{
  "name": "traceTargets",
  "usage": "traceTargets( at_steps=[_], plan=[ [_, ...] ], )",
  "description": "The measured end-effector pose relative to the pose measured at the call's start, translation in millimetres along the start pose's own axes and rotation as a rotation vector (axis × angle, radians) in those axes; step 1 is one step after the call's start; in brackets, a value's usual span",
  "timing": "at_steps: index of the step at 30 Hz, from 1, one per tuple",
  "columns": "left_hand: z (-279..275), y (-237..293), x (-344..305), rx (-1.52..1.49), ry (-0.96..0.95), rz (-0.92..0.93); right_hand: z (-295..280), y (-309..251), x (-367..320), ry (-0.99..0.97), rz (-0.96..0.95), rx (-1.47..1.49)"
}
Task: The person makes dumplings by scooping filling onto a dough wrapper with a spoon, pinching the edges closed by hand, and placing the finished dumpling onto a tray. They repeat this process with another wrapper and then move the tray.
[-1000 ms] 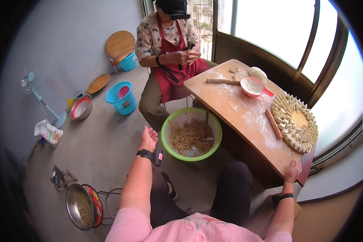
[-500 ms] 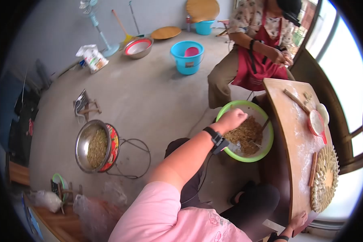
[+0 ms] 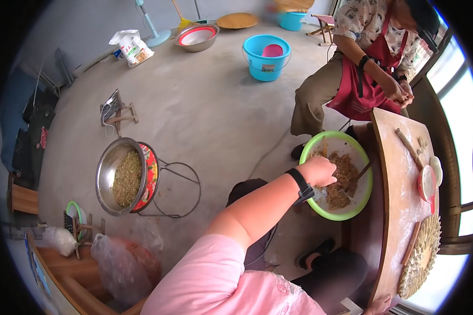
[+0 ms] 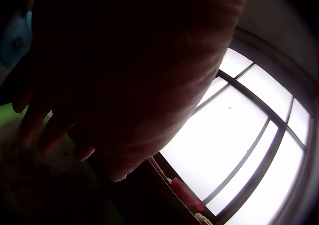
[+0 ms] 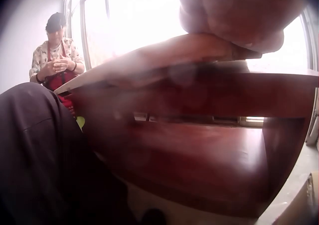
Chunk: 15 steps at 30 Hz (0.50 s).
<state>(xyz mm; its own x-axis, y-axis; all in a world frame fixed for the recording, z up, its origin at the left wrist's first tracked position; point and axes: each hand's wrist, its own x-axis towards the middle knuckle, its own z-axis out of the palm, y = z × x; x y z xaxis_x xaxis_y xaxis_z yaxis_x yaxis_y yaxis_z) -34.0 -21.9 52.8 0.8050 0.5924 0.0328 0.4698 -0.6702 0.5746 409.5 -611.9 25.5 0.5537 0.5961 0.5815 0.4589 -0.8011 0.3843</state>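
Note:
Over the left side of a green-rimmed bowl [image 3: 367, 197], my left hand [image 3: 319, 171] hangs with its palm down. Its fingers [image 4: 47, 135] look spread and bent downward above the bowl in the left wrist view; no object shows in them. Brown crumbly filling [image 3: 343, 167] and a stick [image 3: 363, 171] lie in that bowl. My right hand [image 3: 379, 304] rests on the near end of the wooden board [image 3: 388, 257]. In the right wrist view this hand [image 5: 239, 15] is cut off at the top, touching the board's edge, its fingertips partly hidden.
Dumplings [image 3: 423, 252], a rolling pin [image 3: 411, 243] and a red sieve [image 3: 427, 184] lie on the board. A person in a red apron [image 3: 360, 94] sits beyond it. To the left are a steel bowl of green filling [image 3: 126, 178] on a stand and a blue bucket [image 3: 265, 65].
The head view has turned left and down. My left hand has swung from beside the green-rimmed bowl to over it. My right hand stays at the board's near end.

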Motion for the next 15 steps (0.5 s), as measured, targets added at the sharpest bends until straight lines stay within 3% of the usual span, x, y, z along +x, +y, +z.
traceTargets(
  at_steps=[2, 4, 5, 6, 8, 10, 12, 15],
  plan=[
    [6, -8, 1, 0.015, -0.010, -0.012, -5, -5, 3, 0.013, -0.008, 0.016],
    [-1, -5, 1, 0.015, -0.057, -0.070, 16, 1, 4, -0.214, 0.147, 0.146],
    [5, -13, 6, 0.027, -0.031, -0.001, 21, 19, -8, -0.326, 0.241, 0.193],
    [3, -11, 11, 0.020, -0.045, -0.019, 15, 24, -12, -0.358, 0.081, 0.036],
    [2, -9, 15, 0.014, -0.050, -0.044, -8, -2, -4, -0.260, 0.444, 0.363],
    [2, -10, 19, 0.058, -0.106, -0.061, -4, 2, -12, -0.209, 0.279, 0.322],
    [3, -8, 19, 0.077, -0.105, -0.047, -14, -10, -7, -0.163, 0.420, 0.450],
    [5, -4, 23, 0.075, -0.129, -0.020, -19, -15, -7, -0.096, 0.467, 0.538]
  ],
)
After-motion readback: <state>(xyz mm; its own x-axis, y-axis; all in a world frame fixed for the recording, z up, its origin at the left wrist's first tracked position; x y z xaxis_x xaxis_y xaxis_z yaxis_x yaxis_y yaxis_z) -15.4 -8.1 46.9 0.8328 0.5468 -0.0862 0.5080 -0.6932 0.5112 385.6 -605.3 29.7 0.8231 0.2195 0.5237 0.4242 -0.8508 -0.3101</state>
